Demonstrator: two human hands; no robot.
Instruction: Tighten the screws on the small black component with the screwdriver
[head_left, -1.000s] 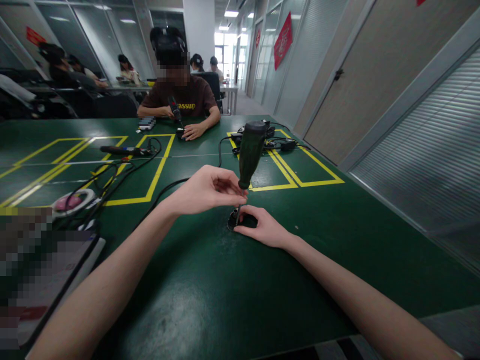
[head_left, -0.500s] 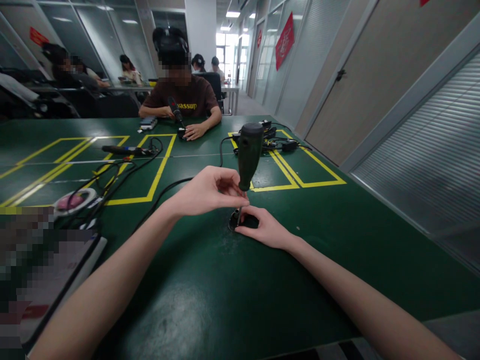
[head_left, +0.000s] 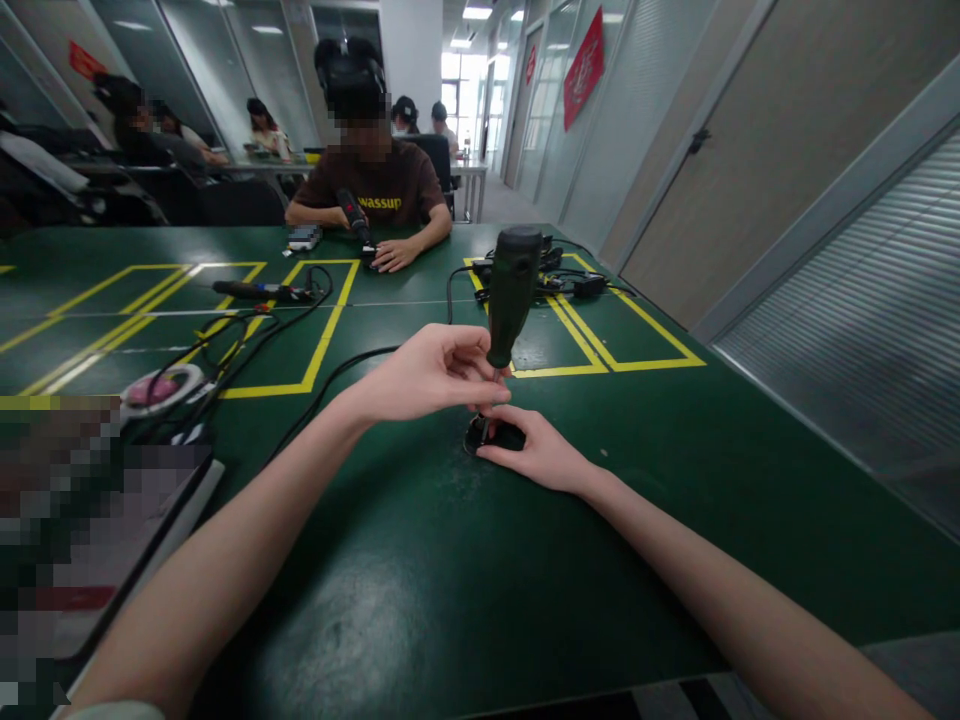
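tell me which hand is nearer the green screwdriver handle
Left. The left hand pinches the screwdriver at the base of its handle; the right hand lies lower, on the small black part on the table.

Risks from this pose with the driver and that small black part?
1. The left hand pinches only the bottom of the screwdriver; the tall handle leans unsupported, so the tip could slip off.
2. The right hand pins the small black part with fingers right beside the tip, so a slip may jab them.
3. The black cable runs under the left forearm and might snag.
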